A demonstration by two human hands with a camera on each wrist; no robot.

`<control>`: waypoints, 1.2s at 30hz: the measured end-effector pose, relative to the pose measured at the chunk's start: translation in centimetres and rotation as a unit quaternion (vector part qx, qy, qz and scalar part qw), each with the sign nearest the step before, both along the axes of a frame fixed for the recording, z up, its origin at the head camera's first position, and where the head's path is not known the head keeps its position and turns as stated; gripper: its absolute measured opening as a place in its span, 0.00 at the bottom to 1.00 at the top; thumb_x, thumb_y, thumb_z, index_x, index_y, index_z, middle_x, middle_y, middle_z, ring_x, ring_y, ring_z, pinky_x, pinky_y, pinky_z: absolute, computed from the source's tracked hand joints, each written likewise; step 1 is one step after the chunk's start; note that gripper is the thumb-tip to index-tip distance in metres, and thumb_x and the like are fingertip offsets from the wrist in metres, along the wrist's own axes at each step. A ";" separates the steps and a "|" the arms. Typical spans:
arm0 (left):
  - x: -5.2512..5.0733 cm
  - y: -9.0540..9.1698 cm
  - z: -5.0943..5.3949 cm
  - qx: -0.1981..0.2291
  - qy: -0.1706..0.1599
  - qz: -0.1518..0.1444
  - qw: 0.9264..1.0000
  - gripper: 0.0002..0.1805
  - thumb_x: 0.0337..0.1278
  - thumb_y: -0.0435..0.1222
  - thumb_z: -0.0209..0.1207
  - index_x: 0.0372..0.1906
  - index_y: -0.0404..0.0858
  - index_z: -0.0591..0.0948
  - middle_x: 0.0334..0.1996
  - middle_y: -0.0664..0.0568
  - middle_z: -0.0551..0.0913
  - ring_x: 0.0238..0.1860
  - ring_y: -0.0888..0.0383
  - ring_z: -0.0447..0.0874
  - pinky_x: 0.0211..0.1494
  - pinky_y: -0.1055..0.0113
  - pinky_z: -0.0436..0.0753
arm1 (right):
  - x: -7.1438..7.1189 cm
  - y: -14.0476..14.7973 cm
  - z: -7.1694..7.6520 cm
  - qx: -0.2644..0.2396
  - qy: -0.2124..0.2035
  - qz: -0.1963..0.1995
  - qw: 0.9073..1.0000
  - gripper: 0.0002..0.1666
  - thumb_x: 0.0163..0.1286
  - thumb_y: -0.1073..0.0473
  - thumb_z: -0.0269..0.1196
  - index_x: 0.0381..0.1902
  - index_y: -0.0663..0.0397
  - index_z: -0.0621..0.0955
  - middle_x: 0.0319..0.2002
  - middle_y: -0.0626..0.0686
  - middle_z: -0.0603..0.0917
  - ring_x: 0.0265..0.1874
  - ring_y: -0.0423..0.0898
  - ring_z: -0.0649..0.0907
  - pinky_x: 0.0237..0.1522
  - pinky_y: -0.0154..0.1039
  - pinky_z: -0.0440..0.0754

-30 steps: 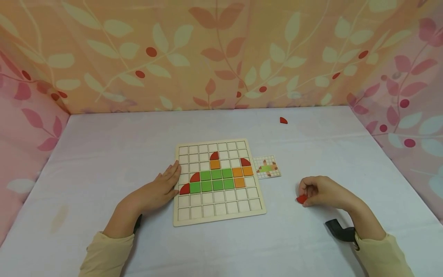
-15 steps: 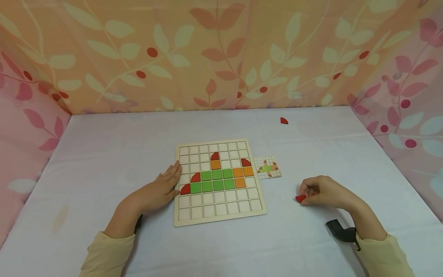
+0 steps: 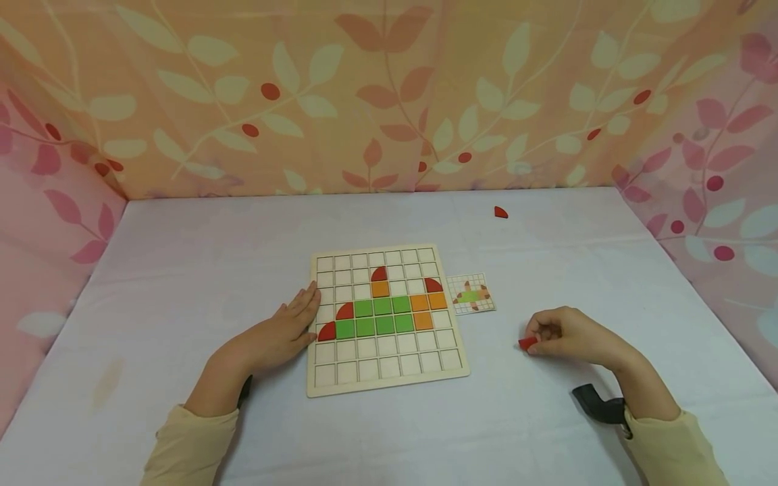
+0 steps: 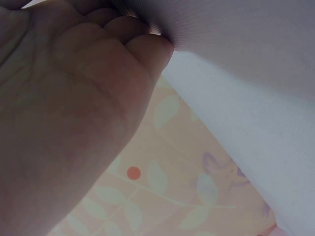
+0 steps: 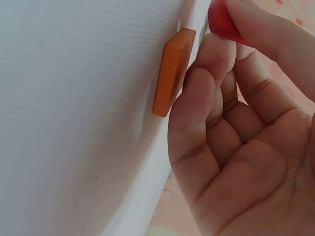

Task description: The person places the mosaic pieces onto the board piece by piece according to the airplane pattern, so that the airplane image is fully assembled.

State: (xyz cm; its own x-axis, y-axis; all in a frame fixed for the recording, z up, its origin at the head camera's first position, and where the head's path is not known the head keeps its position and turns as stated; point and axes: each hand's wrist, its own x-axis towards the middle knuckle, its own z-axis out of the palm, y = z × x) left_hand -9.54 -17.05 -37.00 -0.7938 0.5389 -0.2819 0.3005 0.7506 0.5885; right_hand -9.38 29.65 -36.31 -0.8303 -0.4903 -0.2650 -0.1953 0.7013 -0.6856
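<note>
Between thumb and fingertips, my right hand (image 3: pixel 568 334) pinches a red quarter-round tile (image 3: pixel 527 343), held to the right of the board; the right wrist view also shows this red tile (image 5: pixel 224 20). An orange tile (image 5: pixel 173 73) lies on the cloth beside the curled fingers there, hidden by the hand in the head view. My left hand (image 3: pixel 276 337) rests with its fingers against the left edge of the wooden grid board (image 3: pixel 389 385). Green tiles (image 3: pixel 384 325), orange tiles (image 3: pixel 422 320) and red quarter-round tiles (image 3: pixel 345 310) sit in the board's squares.
A small pattern card (image 3: pixel 471 293) lies against the board's right side. Another red quarter-round tile (image 3: pixel 501 212) lies near the back of the white-covered table (image 3: pixel 213 250). Patterned curtains (image 3: pixel 389 101) enclose the back and sides.
The red tile in my right hand has risen slightly and turned a little between the fingers. My left hand stays at the board's edge.
</note>
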 end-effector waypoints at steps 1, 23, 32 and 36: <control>0.0 0.0 0.0 -0.001 0.000 0.000 1.000 0.36 0.68 0.34 0.48 0.72 0.26 0.45 0.74 0.37 0.36 0.72 0.39 0.34 0.69 0.40 0.44 | 0.0 0.0 0.0 0.000 0.000 -0.001 1.000 0.07 0.57 0.61 0.69 0.31 0.54 0.80 0.20 0.43 0.71 0.22 0.36 0.69 0.23 0.31 0.67; -0.2 0.1 0.0 -0.004 0.001 0.001 1.000 0.36 0.67 0.33 0.48 0.71 0.25 0.46 0.73 0.36 0.37 0.72 0.38 0.35 0.69 0.40 0.44 | -1.0 -1.6 0.7 -0.010 -0.033 -0.006 0.999 0.04 0.60 0.62 0.66 0.33 0.54 0.81 0.23 0.50 0.80 0.18 0.46 0.75 0.23 0.32 0.73; -0.1 0.1 -0.1 -0.006 0.005 0.002 1.000 0.35 0.67 0.34 0.48 0.72 0.25 0.46 0.74 0.36 0.36 0.72 0.38 0.35 0.69 0.40 0.44 | -1.6 -2.6 0.9 -0.023 -0.025 0.005 0.999 0.04 0.60 0.64 0.65 0.34 0.54 0.82 0.24 0.49 0.80 0.22 0.40 0.74 0.25 0.31 0.72; -0.1 0.0 -0.2 -0.006 0.005 0.001 1.000 0.36 0.67 0.33 0.48 0.72 0.25 0.46 0.73 0.36 0.37 0.72 0.38 0.35 0.69 0.40 0.44 | -1.9 -3.1 1.2 -0.032 -0.019 0.016 0.999 0.05 0.60 0.65 0.65 0.35 0.54 0.83 0.30 0.48 0.82 0.28 0.42 0.76 0.30 0.32 0.75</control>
